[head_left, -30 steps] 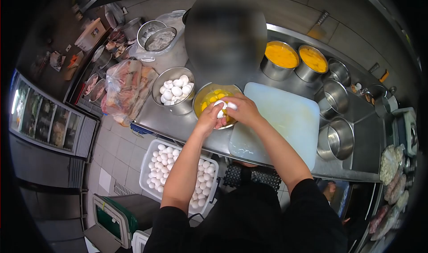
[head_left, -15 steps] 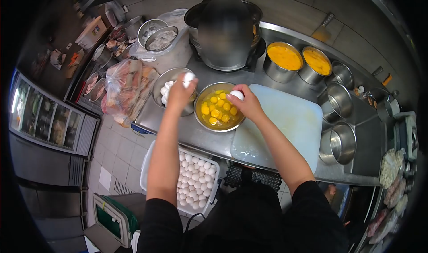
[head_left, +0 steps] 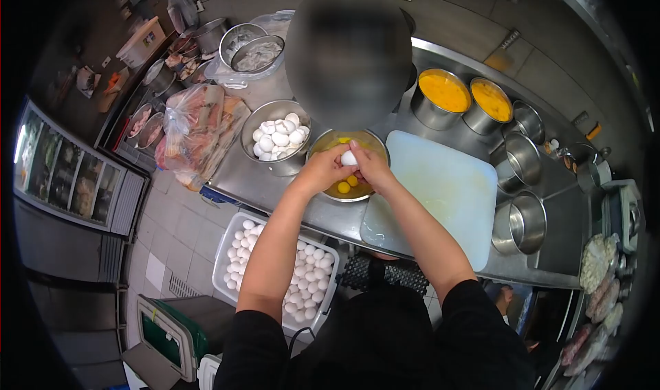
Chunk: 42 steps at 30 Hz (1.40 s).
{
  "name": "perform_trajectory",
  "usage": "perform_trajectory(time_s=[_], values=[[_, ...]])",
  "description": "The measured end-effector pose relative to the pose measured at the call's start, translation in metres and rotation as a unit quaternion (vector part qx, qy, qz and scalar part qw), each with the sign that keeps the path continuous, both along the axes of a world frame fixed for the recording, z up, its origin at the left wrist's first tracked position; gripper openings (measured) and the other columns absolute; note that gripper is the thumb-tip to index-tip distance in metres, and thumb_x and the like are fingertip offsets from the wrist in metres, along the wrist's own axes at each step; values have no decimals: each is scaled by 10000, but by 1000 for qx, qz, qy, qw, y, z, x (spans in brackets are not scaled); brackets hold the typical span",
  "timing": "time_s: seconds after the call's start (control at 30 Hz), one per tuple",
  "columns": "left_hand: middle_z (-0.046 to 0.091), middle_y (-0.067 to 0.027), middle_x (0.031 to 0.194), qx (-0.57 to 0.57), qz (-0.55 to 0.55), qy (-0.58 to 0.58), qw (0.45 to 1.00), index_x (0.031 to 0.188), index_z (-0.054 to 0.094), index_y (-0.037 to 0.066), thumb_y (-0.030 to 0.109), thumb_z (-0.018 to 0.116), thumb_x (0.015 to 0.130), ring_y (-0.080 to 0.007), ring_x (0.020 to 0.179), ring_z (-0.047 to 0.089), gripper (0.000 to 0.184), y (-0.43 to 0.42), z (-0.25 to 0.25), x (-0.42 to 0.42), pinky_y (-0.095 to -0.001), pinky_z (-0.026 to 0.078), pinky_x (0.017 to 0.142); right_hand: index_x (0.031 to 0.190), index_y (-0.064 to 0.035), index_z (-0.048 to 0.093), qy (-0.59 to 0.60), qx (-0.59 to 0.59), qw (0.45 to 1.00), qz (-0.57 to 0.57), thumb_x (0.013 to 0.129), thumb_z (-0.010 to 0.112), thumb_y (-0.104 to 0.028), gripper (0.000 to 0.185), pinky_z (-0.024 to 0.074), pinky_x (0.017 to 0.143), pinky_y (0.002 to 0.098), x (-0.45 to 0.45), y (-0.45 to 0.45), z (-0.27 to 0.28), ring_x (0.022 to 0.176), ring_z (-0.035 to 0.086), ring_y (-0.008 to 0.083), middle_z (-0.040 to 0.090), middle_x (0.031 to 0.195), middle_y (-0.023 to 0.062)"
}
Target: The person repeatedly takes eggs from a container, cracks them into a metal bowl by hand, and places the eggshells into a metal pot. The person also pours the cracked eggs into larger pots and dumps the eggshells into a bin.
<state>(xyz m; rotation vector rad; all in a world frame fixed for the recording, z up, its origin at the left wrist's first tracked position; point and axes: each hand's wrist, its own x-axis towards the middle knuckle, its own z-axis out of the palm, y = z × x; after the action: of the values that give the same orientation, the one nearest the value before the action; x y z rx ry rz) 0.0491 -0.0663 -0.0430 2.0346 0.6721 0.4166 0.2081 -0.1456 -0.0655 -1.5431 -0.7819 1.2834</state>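
Observation:
Both hands meet over a steel bowl [head_left: 349,196] that holds several yellow yolks. Between them is a white egg [head_left: 349,158]. My left hand [head_left: 326,170] closes on its left side, and my right hand [head_left: 371,166] grips it from the right. Whether the shell is cracked cannot be made out. Just left of this bowl stands another steel bowl [head_left: 256,158] heaped with white eggshells [head_left: 278,137]. Below the counter edge, a white tub [head_left: 218,270] holds several whole eggs [head_left: 302,287], partly hidden by my left forearm.
A pale cutting board [head_left: 440,191] lies right of the bowls. Behind it stand two pots of yellow liquid [head_left: 443,91], with empty steel pots [head_left: 519,221] farther right. Bagged meat [head_left: 196,125] lies left. A blurred round patch covers the back of the counter.
My left hand has come back from the shell bowl, where it held a white shell half a second ago. Both hands are together again over the yolk bowl, on an egg.

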Motion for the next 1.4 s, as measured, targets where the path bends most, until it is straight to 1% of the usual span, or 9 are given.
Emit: perform_trajectory(time_s=[0.2,0.4,0.5,0.7,0.83,0.97,1.07,1.17,1.4], values=[[677,-89,825,23,35,24,999,1323,608,94,133,725,832,-187,730,637,507,-4,4,-5,-322,517,710,1010,9,635,-353,159,922,10,1008,511,-490,515,507,763,461,1,4,-10,849,664,409,685,873,231],[646,-106,1032,167,35,-64,983,1345,584,101,60,677,811,-175,849,608,543,2,19,-9,-305,505,763,1138,-66,632,-509,209,835,36,993,560,-390,362,509,845,484,1,8,36,1028,632,412,685,1066,189],[645,-144,1189,169,77,-116,976,1370,553,117,72,700,802,-286,985,652,588,18,41,-13,-363,529,871,1112,-42,619,-485,256,836,1,975,578,-413,397,513,839,482,-11,30,63,984,638,407,672,1092,185],[619,-164,1275,384,194,-31,902,1401,520,103,145,757,812,-347,1084,634,637,103,40,-76,-412,505,939,1462,-24,445,-452,269,850,34,989,525,-509,683,449,1044,414,-48,130,77,1312,518,393,495,1456,241],[626,-166,1255,390,256,-3,885,1391,531,75,180,760,840,-311,1045,649,606,71,27,-180,-394,509,890,1414,-11,497,-291,331,895,74,988,565,-438,607,452,1031,422,-107,59,66,1235,570,390,587,1344,245],[693,-140,1090,165,425,28,890,1205,645,39,191,714,894,-229,918,657,354,-13,-70,-305,-328,507,780,1327,-91,599,-179,217,931,232,949,650,-296,434,525,875,379,-189,-40,-82,953,651,287,659,1120,158],[706,-112,911,-52,431,187,881,1150,674,43,197,677,920,-198,817,666,277,-100,-205,-361,-337,530,742,1273,-109,623,-257,87,890,366,906,648,-249,393,508,947,446,-245,-92,-218,1130,624,347,638,1249,166],[596,-192,1220,33,398,256,880,1274,613,91,151,761,810,-298,957,659,491,-149,-292,-377,-411,543,802,1329,-114,588,-347,-4,854,389,906,623,-193,432,511,939,440,-292,-99,-283,1148,600,329,592,1269,148],[577,-149,1216,131,288,443,839,1230,557,107,179,699,826,-313,1076,606,434,-142,-366,-366,-452,522,854,1273,-72,591,-477,27,789,387,901,600,-163,384,528,878,454,-361,-63,-367,1064,619,320,604,1185,142]])
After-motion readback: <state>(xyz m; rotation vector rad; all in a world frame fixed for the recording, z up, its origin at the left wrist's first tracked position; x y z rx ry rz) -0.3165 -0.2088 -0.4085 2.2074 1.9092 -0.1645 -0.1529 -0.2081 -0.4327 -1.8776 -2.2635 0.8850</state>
